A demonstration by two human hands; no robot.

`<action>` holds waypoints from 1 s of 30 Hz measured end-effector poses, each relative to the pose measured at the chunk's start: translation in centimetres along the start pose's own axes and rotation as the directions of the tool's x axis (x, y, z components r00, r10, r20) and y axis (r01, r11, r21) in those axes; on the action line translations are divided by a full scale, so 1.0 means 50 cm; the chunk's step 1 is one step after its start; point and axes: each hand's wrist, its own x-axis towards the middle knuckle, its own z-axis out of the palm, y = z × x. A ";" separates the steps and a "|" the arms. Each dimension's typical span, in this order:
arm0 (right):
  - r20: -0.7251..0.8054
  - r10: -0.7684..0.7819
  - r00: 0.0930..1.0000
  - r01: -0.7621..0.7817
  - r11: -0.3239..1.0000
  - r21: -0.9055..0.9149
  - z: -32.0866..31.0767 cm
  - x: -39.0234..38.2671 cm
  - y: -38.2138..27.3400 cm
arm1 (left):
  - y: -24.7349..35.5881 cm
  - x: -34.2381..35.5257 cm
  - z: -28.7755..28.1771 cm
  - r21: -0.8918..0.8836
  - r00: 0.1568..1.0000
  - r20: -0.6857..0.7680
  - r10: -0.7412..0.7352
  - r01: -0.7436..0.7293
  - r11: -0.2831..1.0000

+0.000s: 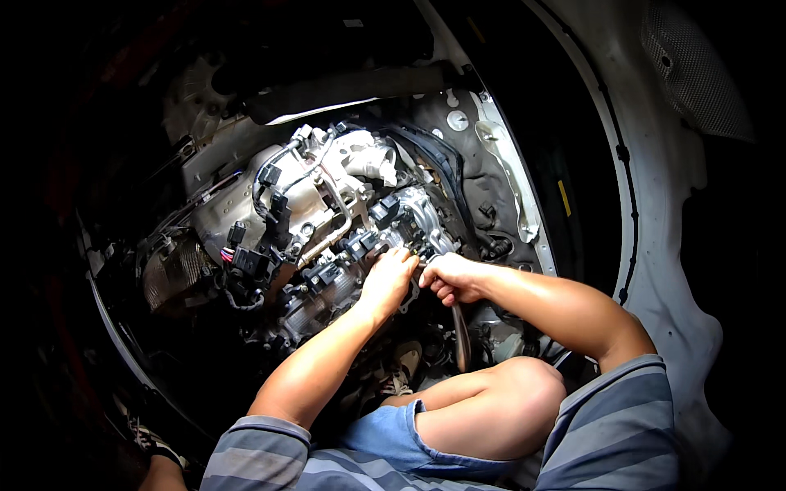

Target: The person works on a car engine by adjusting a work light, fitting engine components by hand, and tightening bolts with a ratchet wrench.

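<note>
Both hands work close together at the near right edge of a car engine (340, 192). My left hand (391, 278) reaches in with its fingers bent and pressed together against the metal parts; what they hold, if anything, is hidden. Just to its right, my right hand (453, 278) is closed in a fist around something mostly covered by the fingers. Below that fist runs a dark, slender, shiny bar-like piece (463, 340); whether the hand grips it cannot be told. Silvery curved metal pipes (426, 221) and black plugs (383, 210) lie just beyond the fingertips.
Loose wiring with a black connector (250, 262) hangs on the engine's left side. A metal rail (524, 192) and a pale body panel (655, 245) bound the bay on the right. My bent knee (524, 385) is close beneath my right forearm. Shoes (401, 368) show below.
</note>
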 end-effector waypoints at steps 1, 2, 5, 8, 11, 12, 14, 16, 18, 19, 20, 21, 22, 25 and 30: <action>0.019 0.060 0.998 -0.062 0.969 0.241 0.015 -0.007 0.007 | 0.004 -0.001 -0.003 0.019 0.999 0.041 -0.009 0.008 1.000; -0.013 -0.041 0.999 0.042 0.998 0.044 0.015 -0.007 -0.011 | -0.004 -0.001 0.010 -0.086 0.999 0.006 -0.043 0.043 0.995; 0.237 -0.719 0.653 0.305 -0.037 -0.952 0.011 -0.044 -0.035 | 0.012 0.002 -0.014 -0.031 0.999 0.031 0.012 -0.011 0.999; 0.465 -0.470 0.750 0.276 -0.416 -0.866 0.001 -0.038 -0.066 | -0.009 -0.002 -0.009 0.004 0.997 -0.005 0.075 -0.075 0.997; 0.047 -0.527 0.849 0.239 0.301 -0.923 0.005 -0.012 -0.057 | 0.018 0.007 -0.020 -0.106 0.999 -0.007 -0.035 0.034 0.994; -0.058 -0.285 0.957 0.182 0.741 -0.646 -0.018 0.015 -0.017 | 0.028 0.009 -0.031 -0.151 0.999 0.032 -0.037 0.041 0.988; 0.000 -0.018 1.000 0.018 0.972 -0.233 -0.020 0.016 -0.009 | 0.015 0.003 -0.019 -0.139 0.999 0.013 -0.032 0.034 0.990; 0.041 -0.511 0.858 0.288 0.414 -0.863 -0.021 0.001 -0.018 | 0.006 0.002 -0.002 -0.117 1.000 -0.020 -0.017 0.014 0.993; 0.411 -0.441 0.798 0.232 -0.404 -0.885 -0.025 -0.037 -0.076 | 0.002 0.002 -0.010 -0.095 1.000 0.000 0.020 -0.020 0.995; 0.573 -0.385 0.723 0.294 -0.579 -0.760 -0.018 -0.034 -0.096 | 0.000 0.001 -0.009 -0.061 0.999 0.008 0.031 -0.030 0.998; 0.545 -0.407 0.733 0.285 -0.544 -0.789 0.000 -0.038 -0.091 | -0.003 0.001 -0.009 -0.062 1.000 0.012 0.024 -0.024 0.998; 0.515 -0.427 0.743 0.275 -0.507 -0.817 0.021 -0.043 -0.084 | -0.007 0.001 -0.010 -0.089 0.998 -0.043 0.036 -0.039 0.995; 0.287 -0.503 0.815 0.179 -0.253 -0.951 0.043 -0.056 -0.086 | -0.006 -0.006 -0.014 -0.111 0.994 -0.097 0.041 -0.052 0.993; 0.019 -0.090 0.996 0.092 0.959 -0.267 -0.013 0.013 -0.002 | -0.006 -0.003 -0.005 -0.041 1.000 -0.003 0.018 -0.018 0.999; 0.181 -0.591 0.786 0.187 -0.052 -0.981 0.026 -0.045 -0.034 | 0.005 0.003 -0.026 -0.025 0.995 0.099 -0.003 0.006 1.000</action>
